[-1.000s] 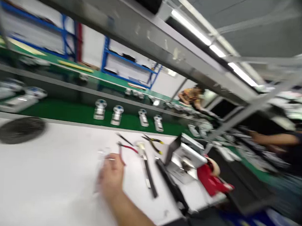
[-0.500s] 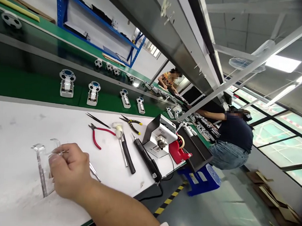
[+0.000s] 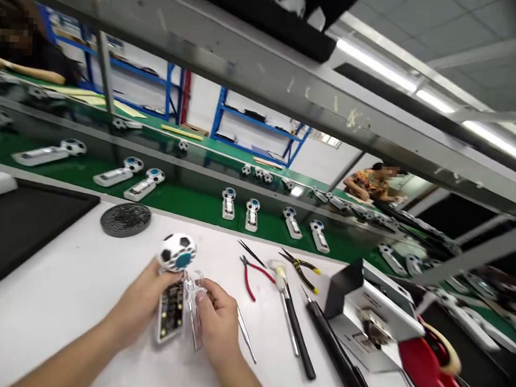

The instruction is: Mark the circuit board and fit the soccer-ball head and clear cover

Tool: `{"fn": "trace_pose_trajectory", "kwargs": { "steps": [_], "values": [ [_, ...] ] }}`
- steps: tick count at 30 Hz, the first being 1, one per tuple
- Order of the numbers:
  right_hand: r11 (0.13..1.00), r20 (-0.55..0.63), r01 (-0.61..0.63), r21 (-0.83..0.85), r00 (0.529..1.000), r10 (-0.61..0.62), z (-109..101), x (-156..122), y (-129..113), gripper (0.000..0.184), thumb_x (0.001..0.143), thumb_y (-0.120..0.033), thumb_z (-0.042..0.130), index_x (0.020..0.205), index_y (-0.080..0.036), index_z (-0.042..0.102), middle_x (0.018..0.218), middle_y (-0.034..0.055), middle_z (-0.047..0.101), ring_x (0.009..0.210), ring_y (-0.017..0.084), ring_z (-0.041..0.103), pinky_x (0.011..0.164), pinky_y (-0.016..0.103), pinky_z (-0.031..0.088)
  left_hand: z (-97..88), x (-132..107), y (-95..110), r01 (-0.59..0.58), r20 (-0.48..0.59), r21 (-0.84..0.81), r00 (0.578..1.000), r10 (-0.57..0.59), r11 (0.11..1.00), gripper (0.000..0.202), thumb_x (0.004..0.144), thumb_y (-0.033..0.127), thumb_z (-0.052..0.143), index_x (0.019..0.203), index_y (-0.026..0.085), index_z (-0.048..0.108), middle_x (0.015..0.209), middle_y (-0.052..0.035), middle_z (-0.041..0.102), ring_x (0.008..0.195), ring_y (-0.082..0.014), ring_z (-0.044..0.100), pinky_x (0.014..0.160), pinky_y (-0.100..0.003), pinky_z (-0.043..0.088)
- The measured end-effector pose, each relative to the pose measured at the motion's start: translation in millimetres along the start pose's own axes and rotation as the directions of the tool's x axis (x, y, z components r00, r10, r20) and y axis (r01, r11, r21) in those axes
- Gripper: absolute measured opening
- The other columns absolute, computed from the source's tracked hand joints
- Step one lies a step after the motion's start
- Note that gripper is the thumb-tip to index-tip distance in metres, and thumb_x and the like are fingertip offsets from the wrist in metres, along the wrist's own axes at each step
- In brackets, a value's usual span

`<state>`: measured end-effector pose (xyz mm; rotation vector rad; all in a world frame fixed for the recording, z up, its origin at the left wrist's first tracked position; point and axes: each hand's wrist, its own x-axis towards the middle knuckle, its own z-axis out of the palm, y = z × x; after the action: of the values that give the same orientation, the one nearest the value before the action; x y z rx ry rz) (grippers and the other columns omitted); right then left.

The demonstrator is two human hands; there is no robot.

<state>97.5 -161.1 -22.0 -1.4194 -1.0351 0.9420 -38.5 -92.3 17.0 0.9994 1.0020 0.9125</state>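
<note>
My left hand (image 3: 144,302) is closed around a small handheld fan (image 3: 174,281) with a soccer-ball head and an open body that shows a circuit board. My right hand (image 3: 218,320) pinches a clear plastic cover piece (image 3: 194,305) right beside the fan's body, touching it. Both hands hover just above the white worktable (image 3: 57,287). Tweezers (image 3: 245,335) lie on the table by my right hand.
Red pliers (image 3: 250,273), yellow-handled cutters (image 3: 301,269), a brush (image 3: 285,297) and a black soldering iron (image 3: 336,351) lie to the right, then a metal box (image 3: 372,312) and a red tape dispenser (image 3: 430,366). A round black grille (image 3: 126,219) and black tray (image 3: 21,223) sit left. Fans ride the green conveyor (image 3: 189,199). People work behind.
The view swung back left to the table. My left hand has come in holding the fan, and my right hand has lifted the clear piece off the table up against it.
</note>
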Motion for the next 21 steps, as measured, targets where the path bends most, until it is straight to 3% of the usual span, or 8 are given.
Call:
{"fn": "trace_pose_trajectory", "kwargs": {
  "steps": [2, 4, 7, 10, 13, 16, 19, 21],
  "values": [
    [0.995, 0.005, 0.032, -0.090, 0.999, -0.032, 5.3, -2.5, -6.0, 0.028, 0.091, -0.040, 0.051, 0.093, -0.018, 0.068, 0.064, -0.0026, 0.051, 0.060, 0.014, 0.047, 0.056, 0.026, 0.037, 3.6, -5.6, -4.4, -0.006, 0.057, -0.034, 0.998, 0.008, 0.999, 0.049, 0.093, 0.051, 0.062, 0.129, 0.019, 0.056, 0.106, -0.0057, 0.071, 0.091, -0.0244, 0.070, 0.074, -0.035, 0.056],
    [0.982, 0.004, 0.055, -0.183, 0.998, -0.055, 8.9, -5.7, -11.9, 0.028, 0.095, -0.038, 0.044, 0.087, -0.021, 0.065, 0.069, -0.0011, 0.054, 0.066, 0.015, 0.048, 0.060, 0.027, 0.037, 10.7, -8.2, -13.1, -0.035, 0.087, -0.033, 0.996, 0.038, 0.999, 0.057, 0.089, 0.057, 0.063, 0.132, 0.021, 0.051, 0.112, -0.0064, 0.071, 0.103, -0.0279, 0.069, 0.082, -0.036, 0.054],
    [0.947, 0.022, 0.078, -0.312, 0.997, -0.075, 10.4, -6.8, -17.5, 0.032, 0.098, -0.037, 0.037, 0.080, -0.023, 0.058, 0.065, -0.0017, 0.052, 0.062, 0.016, 0.045, 0.058, 0.028, 0.032, 13.1, -8.0, -24.2, -0.090, 0.105, 0.017, 0.991, 0.088, 0.996, 0.069, 0.083, 0.059, 0.070, 0.134, 0.020, 0.045, 0.122, -0.0097, 0.068, 0.119, -0.0306, 0.062, 0.097, -0.037, 0.048],
    [0.907, 0.079, 0.109, -0.407, 0.993, -0.084, 8.8, -3.2, -18.5, 0.039, 0.101, -0.040, 0.032, 0.077, -0.023, 0.057, 0.060, -0.0018, 0.053, 0.056, 0.016, 0.046, 0.056, 0.028, 0.031, 6.4, -6.4, -28.7, -0.125, 0.137, 0.058, 0.984, 0.116, 0.990, 0.074, 0.079, 0.060, 0.074, 0.132, 0.019, 0.043, 0.115, -0.0102, 0.070, 0.115, -0.0329, 0.063, 0.096, -0.039, 0.047],
    [0.851, 0.109, 0.148, -0.504, 0.988, -0.108, 6.5, 1.1, -16.6, 0.040, 0.099, -0.040, 0.033, 0.097, -0.022, 0.069, 0.070, 0.0044, 0.065, 0.063, 0.021, 0.059, 0.061, 0.030, 0.038, 2.3, -5.7, -28.6, -0.149, 0.181, 0.061, 0.974, 0.135, 0.987, 0.070, 0.077, 0.060, 0.074, 0.125, 0.017, 0.048, 0.102, -0.0075, 0.071, 0.102, -0.0314, 0.066, 0.091, -0.039, 0.048],
    [0.798, 0.095, 0.157, -0.581, 0.988, -0.125, 4.5, 3.9, -14.1, 0.045, 0.095, -0.040, 0.039, 0.117, -0.018, 0.071, 0.083, 0.0138, 0.073, 0.074, 0.030, 0.066, 0.070, 0.037, 0.044, 3.1, -5.4, -25.5, -0.138, 0.192, 0.031, 0.973, 0.130, 0.990, 0.055, 0.080, 0.052, 0.073, 0.117, 0.018, 0.052, 0.099, -0.0062, 0.070, 0.099, -0.0287, 0.065, 0.091, -0.038, 0.048],
    [0.817, 0.070, 0.144, -0.559, 0.990, -0.126, 5.4, 2.8, -11.5, 0.052, 0.096, -0.046, 0.039, 0.132, -0.019, 0.064, 0.101, 0.0150, 0.075, 0.086, 0.030, 0.070, 0.079, 0.040, 0.050, 5.1, -5.5, -19.1, -0.111, 0.112, -0.038, 0.987, 0.115, 0.993, 0.041, 0.084, 0.036, 0.066, 0.117, 0.019, 0.049, 0.103, -0.0056, 0.067, 0.099, -0.0251, 0.065, 0.093, -0.037, 0.048],
    [0.855, 0.056, 0.118, -0.506, 0.993, -0.103, 9.4, -1.2, -8.9, 0.057, 0.100, -0.051, 0.032, 0.141, -0.019, 0.054, 0.114, 0.0148, 0.073, 0.086, 0.026, 0.071, 0.076, 0.037, 0.054, 6.7, -5.8, -13.0, -0.088, 0.077, -0.122, 0.992, 0.098, 0.989, 0.044, 0.080, 0.028, 0.064, 0.118, 0.021, 0.045, 0.104, -0.0047, 0.064, 0.090, -0.0230, 0.068, 0.085, -0.038, 0.052]
  ]
}}
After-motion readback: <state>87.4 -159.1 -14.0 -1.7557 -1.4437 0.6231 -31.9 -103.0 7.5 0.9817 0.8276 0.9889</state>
